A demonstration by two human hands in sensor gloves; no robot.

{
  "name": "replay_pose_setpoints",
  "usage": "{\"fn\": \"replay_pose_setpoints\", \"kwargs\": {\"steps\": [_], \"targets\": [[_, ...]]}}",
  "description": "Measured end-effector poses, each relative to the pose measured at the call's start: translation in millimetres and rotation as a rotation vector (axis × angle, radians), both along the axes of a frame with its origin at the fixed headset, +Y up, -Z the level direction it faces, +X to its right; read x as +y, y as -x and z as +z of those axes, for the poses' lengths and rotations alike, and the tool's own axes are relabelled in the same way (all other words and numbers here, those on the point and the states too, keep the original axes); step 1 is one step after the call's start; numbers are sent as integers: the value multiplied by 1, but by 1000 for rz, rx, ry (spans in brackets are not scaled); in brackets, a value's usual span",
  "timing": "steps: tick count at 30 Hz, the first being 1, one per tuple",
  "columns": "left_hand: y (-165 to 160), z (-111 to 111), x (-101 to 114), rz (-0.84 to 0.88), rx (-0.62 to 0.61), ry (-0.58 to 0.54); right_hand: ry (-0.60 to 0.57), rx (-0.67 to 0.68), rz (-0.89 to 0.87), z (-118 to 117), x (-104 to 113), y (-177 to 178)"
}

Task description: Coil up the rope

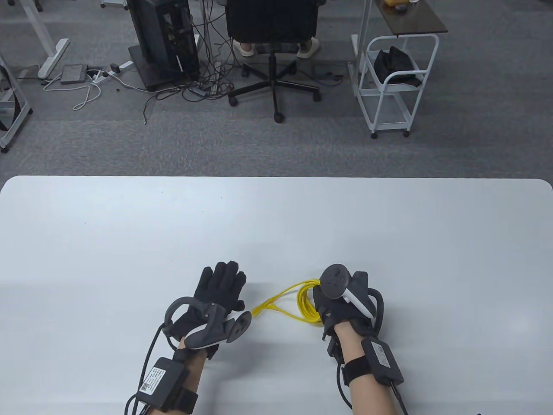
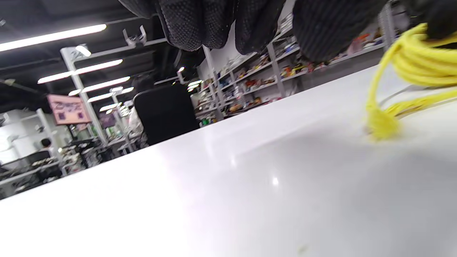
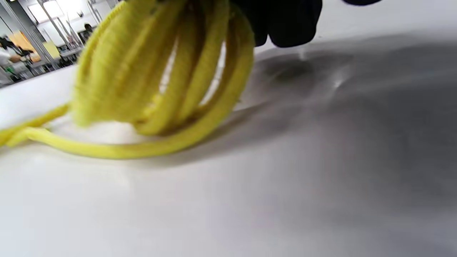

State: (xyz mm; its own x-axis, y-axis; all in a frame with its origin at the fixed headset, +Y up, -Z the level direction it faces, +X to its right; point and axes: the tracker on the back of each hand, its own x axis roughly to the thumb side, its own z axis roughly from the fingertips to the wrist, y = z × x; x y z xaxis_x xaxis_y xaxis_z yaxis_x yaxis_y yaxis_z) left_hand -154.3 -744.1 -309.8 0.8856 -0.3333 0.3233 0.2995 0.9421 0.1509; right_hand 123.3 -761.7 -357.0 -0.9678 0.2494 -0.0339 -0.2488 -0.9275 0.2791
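The yellow rope (image 1: 302, 302) lies near the front of the white table (image 1: 276, 216), close to the person. Most of it is already wound into a bunch of loops. The right hand (image 1: 341, 302) holds that bunch, with the fingers closed around the top of the loops, as the right wrist view shows. The bottoms of the loops touch the table. A short tail sticks out to the left and ends in a small frayed tip (image 1: 255, 310) lying flat on the table.

The left hand (image 1: 218, 298) is open and holds nothing. Its fingers are spread and point away from the person. It sits just beside the tip of the tail but does not touch it.

The job looks almost done. Only the tail is left to wind in. To do it well, the left hand should pick up the tail near its tip and lay it around the bunch the same way the other loops go. The right hand should keep a firm hold so the loops do not spring apart.

There is lots of bare table in front and to both sides. The near edge is close to the wrists, so moving forward is safer.
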Motion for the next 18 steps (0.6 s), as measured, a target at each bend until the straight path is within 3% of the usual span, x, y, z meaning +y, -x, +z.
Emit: {"fn": "replay_pose_setpoints", "kwargs": {"steps": [7, 12, 18], "targets": [[2, -7, -9, -22, 55, 70, 35, -33, 3, -1, -3, -7], [-1, -6, -8, -42, 48, 69, -22, 20, -121, 1, 8, -5], [2, -5, -7, -29, 69, 69, -263, 141, -135, 9, 17, 8]]}}
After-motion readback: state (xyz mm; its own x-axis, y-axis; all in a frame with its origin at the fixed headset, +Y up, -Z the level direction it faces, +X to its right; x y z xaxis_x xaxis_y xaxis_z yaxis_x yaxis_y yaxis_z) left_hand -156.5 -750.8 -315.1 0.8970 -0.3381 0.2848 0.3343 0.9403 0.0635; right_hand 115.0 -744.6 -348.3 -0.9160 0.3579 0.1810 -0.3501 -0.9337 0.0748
